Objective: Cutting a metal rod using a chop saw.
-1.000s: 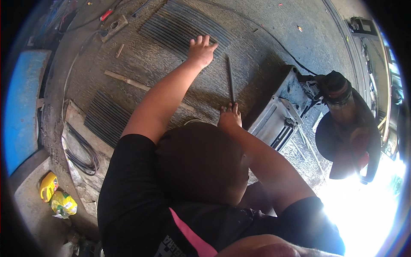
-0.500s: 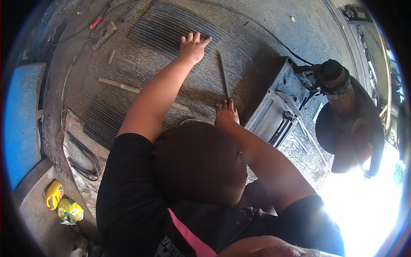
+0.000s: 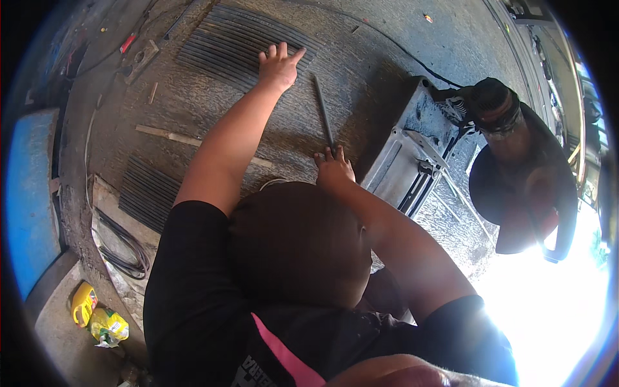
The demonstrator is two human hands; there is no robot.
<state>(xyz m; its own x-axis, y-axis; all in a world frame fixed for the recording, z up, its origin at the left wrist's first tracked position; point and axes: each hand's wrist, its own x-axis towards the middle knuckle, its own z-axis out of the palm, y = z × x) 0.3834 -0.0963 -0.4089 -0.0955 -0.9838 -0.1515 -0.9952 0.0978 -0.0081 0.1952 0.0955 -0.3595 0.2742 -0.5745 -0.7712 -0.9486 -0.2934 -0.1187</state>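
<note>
On the ground at the far side lies a row of dark metal bars (image 3: pixel 232 39), set side by side. My left hand (image 3: pixel 278 69) rests over the right part of that row, its fingers spread and nothing gripped in them. A single metal bar (image 3: pixel 324 109) lies apart from the row, pointing toward me. My right hand (image 3: pixel 335 169) has its fingers on the near end of this bar; the palm side and the bar's tip are hidden under it. To the right of this hand stands a cut-off saw (image 3: pixel 496 106) on a metal base (image 3: pixel 396 168).
A second stack of bars (image 3: pixel 149 193) lies at the left, near a wooden strip (image 3: pixel 164 134) and a coiled cable (image 3: pixel 122 248). A blue panel (image 3: pixel 32 200) stands at the left edge. Yellow packages (image 3: pixel 106 327) are at lower left. Strong glare covers the lower right.
The whole view has shifted slightly, so the ground things appear a little further left. Both hands keep nearly the same places on the bars.
</note>
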